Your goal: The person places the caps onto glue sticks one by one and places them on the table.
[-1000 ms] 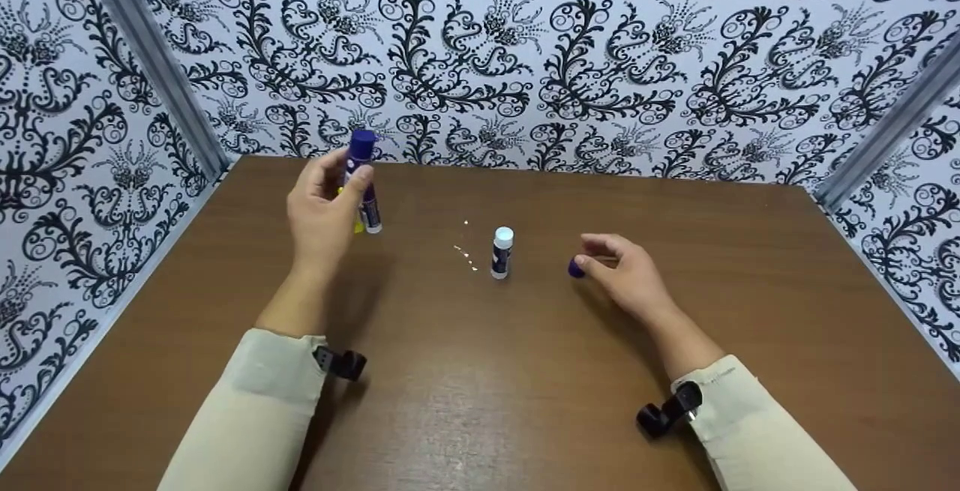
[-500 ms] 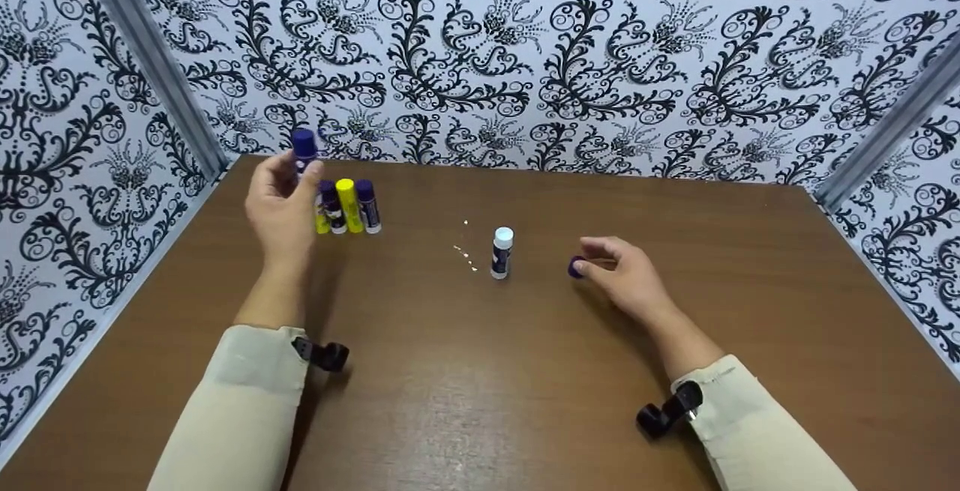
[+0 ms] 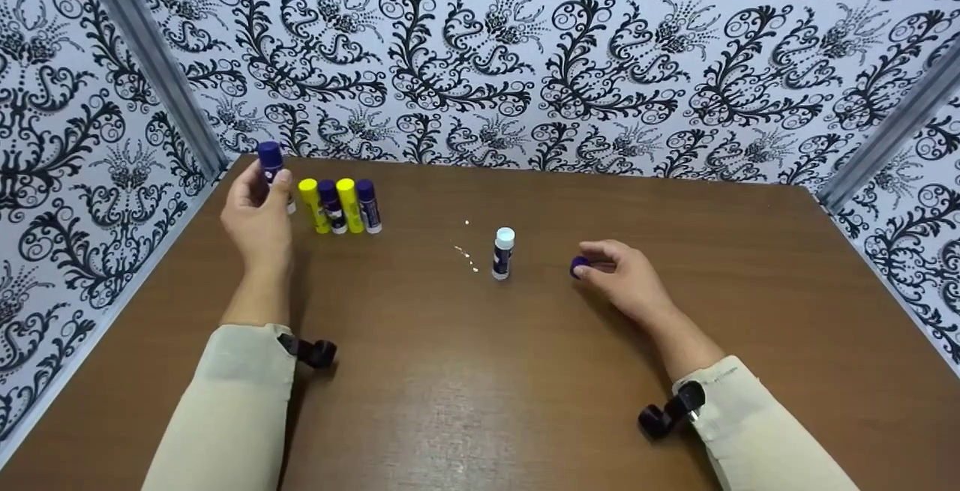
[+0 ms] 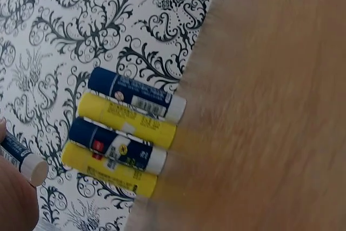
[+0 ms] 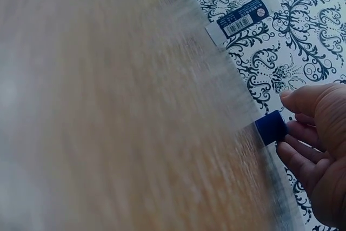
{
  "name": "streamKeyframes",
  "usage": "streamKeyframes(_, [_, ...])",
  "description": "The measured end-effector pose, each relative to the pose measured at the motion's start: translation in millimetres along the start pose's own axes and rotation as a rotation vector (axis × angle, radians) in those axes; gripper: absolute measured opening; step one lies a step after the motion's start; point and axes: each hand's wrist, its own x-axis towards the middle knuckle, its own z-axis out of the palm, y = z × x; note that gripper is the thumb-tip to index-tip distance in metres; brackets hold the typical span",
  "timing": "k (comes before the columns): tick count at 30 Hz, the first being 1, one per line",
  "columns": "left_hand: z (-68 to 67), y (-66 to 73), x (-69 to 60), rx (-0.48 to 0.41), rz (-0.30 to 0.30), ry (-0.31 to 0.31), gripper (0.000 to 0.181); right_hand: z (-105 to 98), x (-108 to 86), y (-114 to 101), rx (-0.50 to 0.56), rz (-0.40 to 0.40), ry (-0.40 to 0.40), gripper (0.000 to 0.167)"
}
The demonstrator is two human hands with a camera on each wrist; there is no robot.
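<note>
My left hand (image 3: 259, 225) grips a capped dark blue glue stick (image 3: 270, 157) upright, just left of a row of glue sticks; its white base shows beside my fingers in the left wrist view. The row alternates yellow and blue: a yellow stick (image 3: 313, 206), a blue one (image 3: 331, 206), another yellow (image 3: 349, 206) and another blue (image 3: 368, 206). An uncapped glue stick (image 3: 502, 255), white on top, stands mid-table. By my right hand (image 3: 626, 281) a loose blue cap (image 5: 271, 128) stands on the table; relaxed fingers lie against or close behind it, the thumb apart from it.
Small white crumbs (image 3: 466, 255) lie left of the uncapped stick. The brown table (image 3: 465, 371) ends at a patterned back wall (image 3: 480, 49), with patterned side walls and grey corner posts (image 3: 150, 49).
My left hand has carried its glue stick leftward from in front of the row to the row's left end, uncovering the other sticks. My right hand has barely moved beside the cap.
</note>
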Motion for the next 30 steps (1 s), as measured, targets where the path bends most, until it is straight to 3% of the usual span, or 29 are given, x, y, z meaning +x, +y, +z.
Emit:
streamKeyframes(10, [-10.2, -18.5, 12.7, 0.043, -0.041, 0.074, 0.038, 2, 2.0, 5, -0.031, -0.002, -0.011, 0.046])
streamKeyframes(14, [-12.2, -22.7, 13.1, 0.083, -0.054, 0.070, 0.040, 3, 3.5, 5, -0.057, -0.015, -0.012, 0.045])
streamKeyframes(18, [-14.5, -26.3, 14.2, 0.119, -0.103, 0.065, 0.041, 4, 5.3, 6, -0.069, -0.022, -0.015, 0.043])
streamKeyframes(30, [-14.7, -31.1, 14.2, 0.129, -0.227, 0.004, 0.043, 5, 7.0, 8, -0.086, -0.027, -0.007, 0.040])
